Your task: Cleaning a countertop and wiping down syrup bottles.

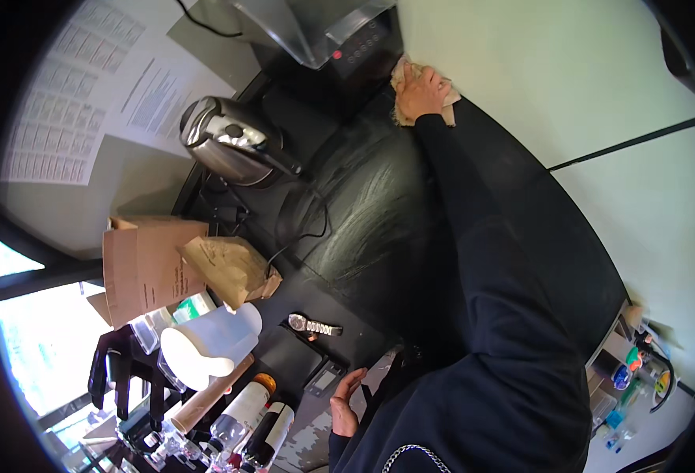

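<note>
My right hand (423, 91) presses a beige cloth (451, 109) onto the far end of the black countertop (371, 213), beside a black appliance with round buttons (362, 50). Whitish wipe streaks curve over the countertop's middle. Low in the view, my left hand (347, 405) is held with its fingers apart and nothing in it, near a small device with a grey display (326, 378). A metal-band wristwatch (315, 326) lies on the surface beyond that hand.
A steel electric kettle (235, 142) stands at the wall, its cord trailing across the countertop. To the left are a cardboard box (146, 266), a brown paper bag (229, 269), a translucent plastic container (217, 337), bottles (241, 408) and a black hand-shaped stand (128, 372).
</note>
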The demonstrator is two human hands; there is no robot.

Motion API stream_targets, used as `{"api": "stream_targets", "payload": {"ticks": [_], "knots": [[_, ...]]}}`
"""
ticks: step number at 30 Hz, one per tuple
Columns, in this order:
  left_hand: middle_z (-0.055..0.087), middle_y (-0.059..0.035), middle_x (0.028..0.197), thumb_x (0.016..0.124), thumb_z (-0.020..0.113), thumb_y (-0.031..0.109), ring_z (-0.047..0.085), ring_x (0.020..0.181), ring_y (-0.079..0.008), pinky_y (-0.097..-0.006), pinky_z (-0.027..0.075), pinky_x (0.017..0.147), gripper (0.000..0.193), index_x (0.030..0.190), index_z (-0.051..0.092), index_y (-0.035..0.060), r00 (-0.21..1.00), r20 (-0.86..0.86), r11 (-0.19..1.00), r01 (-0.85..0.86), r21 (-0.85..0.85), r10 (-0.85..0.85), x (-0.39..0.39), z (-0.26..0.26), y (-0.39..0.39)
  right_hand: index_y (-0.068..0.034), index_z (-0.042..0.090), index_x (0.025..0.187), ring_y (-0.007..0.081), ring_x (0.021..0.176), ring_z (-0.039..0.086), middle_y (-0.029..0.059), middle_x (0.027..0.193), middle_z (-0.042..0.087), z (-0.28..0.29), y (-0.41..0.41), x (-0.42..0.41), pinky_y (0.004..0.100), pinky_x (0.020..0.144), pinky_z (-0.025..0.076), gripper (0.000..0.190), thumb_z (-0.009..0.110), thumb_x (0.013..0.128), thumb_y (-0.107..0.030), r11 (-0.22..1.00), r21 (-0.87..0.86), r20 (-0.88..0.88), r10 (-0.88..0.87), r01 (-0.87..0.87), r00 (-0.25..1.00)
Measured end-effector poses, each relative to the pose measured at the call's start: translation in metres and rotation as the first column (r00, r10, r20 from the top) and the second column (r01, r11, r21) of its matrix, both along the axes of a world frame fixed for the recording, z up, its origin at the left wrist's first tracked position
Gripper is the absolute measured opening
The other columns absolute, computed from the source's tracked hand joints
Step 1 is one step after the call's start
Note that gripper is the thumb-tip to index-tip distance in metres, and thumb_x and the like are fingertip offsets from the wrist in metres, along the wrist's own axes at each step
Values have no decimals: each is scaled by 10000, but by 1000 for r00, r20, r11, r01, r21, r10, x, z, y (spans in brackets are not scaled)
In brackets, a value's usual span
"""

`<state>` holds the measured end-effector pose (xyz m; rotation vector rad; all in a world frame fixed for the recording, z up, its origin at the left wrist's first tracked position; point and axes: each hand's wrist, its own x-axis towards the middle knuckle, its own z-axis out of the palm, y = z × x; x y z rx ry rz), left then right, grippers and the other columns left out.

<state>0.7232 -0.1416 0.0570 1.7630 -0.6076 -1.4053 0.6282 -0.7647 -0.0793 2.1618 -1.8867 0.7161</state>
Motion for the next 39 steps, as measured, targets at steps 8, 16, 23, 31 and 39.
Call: {"api": "stream_targets", "payload": {"ticks": [8, 16, 23, 31, 39], "knots": [[601, -206, 1311, 824, 101, 888, 543, 1283, -300, -433, 363, 1119, 1154, 1333, 525, -58, 998, -15, 998, -56, -8, 55, -1, -2, 19, -165, 595, 1323, 330, 1208, 394, 123, 1247, 468, -2, 18, 16, 594, 979, 268, 482, 528, 899, -384, 990, 50, 14, 131, -131, 991], [596, -199, 1323, 860, 80, 855, 542, 1285, -304, -438, 383, 1103, 1111, 1335, 522, -46, 999, -6, 996, -52, -68, 52, -10, -8, 44, -58, 633, 1244, 335, 1219, 431, 128, 1283, 519, 3, 73, 52, 584, 950, 309, 477, 555, 874, -349, 985, -82, -80, 146, -152, 986], [582, -187, 1345, 878, 82, 838, 532, 1295, -306, -449, 364, 1112, 1078, 1354, 514, -27, 997, -30, 992, -73, -103, 70, -16, -13, 64, -49, 632, 1246, 328, 1244, 420, 137, 1354, 496, 12, 120, 74, 577, 969, 296, 466, 565, 878, -328, 984, -22, 7, 179, -179, 984], [580, -186, 1352, 873, 87, 842, 528, 1300, -308, -451, 355, 1119, 1083, 1357, 513, -28, 997, 8, 990, -76, -121, 77, -20, -6, 69, -70, 571, 1326, 313, 1268, 382, 143, 1342, 471, 16, 159, 82, 566, 994, 274, 483, 557, 909, -313, 947, 25, 17, 319, -319, 948], [584, -198, 1341, 919, 106, 794, 535, 1291, -307, -443, 376, 1107, 1022, 1355, 512, -37, 994, 67, 986, -79, -145, 90, -23, 12, 55, -225, 525, 1406, 304, 1297, 369, 134, 1361, 439, 25, 181, 119, 584, 1035, 252, 500, 562, 925, -355, 856, 118, 32, 504, -504, 863]]}}
